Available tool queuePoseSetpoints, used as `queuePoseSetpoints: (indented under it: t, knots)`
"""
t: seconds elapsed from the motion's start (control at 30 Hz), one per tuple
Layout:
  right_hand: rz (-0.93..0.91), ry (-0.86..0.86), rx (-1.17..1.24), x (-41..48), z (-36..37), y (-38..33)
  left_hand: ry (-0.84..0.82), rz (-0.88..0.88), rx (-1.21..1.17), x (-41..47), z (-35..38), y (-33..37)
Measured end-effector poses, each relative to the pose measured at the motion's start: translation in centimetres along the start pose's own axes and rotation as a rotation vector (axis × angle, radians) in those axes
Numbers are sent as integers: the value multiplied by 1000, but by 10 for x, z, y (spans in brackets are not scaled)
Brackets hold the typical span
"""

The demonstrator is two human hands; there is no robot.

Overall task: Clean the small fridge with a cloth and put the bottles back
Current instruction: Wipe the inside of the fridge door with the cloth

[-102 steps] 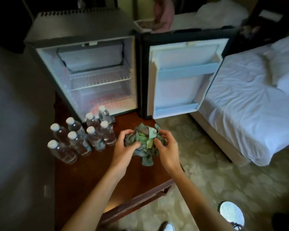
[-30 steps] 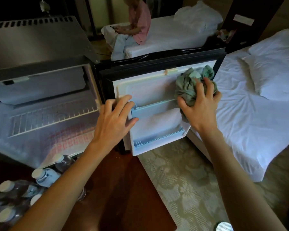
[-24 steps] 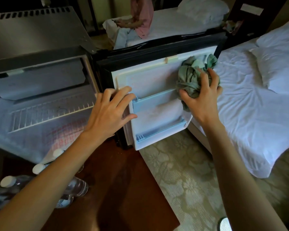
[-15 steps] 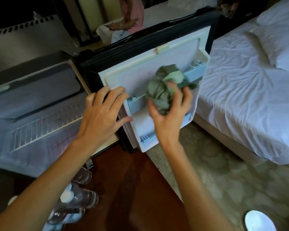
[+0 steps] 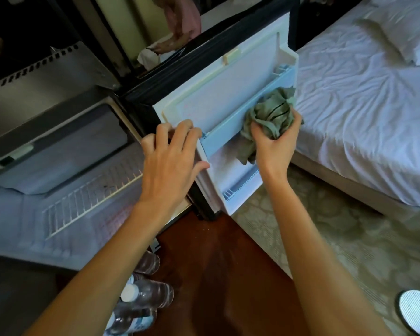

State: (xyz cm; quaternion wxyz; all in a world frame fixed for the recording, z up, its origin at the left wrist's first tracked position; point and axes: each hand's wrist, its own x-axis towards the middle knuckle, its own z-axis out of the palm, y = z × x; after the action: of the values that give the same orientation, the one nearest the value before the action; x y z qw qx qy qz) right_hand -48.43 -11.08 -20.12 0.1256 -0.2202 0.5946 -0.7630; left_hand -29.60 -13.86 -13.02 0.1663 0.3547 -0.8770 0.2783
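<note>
The small fridge (image 5: 58, 98) stands open on a dark wooden table, its white inside and wire shelf (image 5: 87, 197) bare. Its open door (image 5: 218, 93) faces me with two pale blue door shelves. My right hand (image 5: 275, 146) grips a bunched green cloth (image 5: 269, 117) against the right end of the upper door shelf (image 5: 228, 132). My left hand (image 5: 172, 161) rests with spread fingers on the door's hinge-side edge, thumb on the inner panel. Several clear water bottles (image 5: 141, 299) with white caps lie near the table's front, partly hidden by my left forearm.
A bed (image 5: 361, 112) with white sheets and a pillow stands close to the right of the door. Patterned carpet (image 5: 349, 251) covers the floor below. A person in pink (image 5: 182, 18) sits behind the fridge. My shoe (image 5: 415, 309) shows at bottom right.
My right hand has slid the cloth from the middle of the upper door shelf toward its right end. My left hand has stayed on the door's edge. The camera has moved closer.
</note>
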Motion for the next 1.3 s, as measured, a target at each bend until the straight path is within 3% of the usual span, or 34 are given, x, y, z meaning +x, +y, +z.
queuePoseSetpoints:
  t: [0.23, 0.4, 0.63, 0.77, 0.9, 1.07, 1.3]
  knots:
    - [-193, -254, -115, -87, 12, -4, 51, 2, 7, 4, 8, 0]
    - [-286, -159, -245, -76, 22, -7, 35, 43, -1, 7, 3, -4]
    - [-2, 46, -90, 4, 28, -6, 7, 59, -38, 14, -1, -4]
    - [-104, -77, -101, -37, 30, -5, -22, 76, 41, 18, 0, -4]
    - [-183, -181, -112, -85, 26, -5, -30, 87, -29, 17, 4, -6]
    - [-210, -212, -199, -64, 21, -7, -69, 71, -184, 17, 2, -7]
    - [-116, -202, -134, 7, 25, -10, -68, 68, -211, 24, 1, -8]
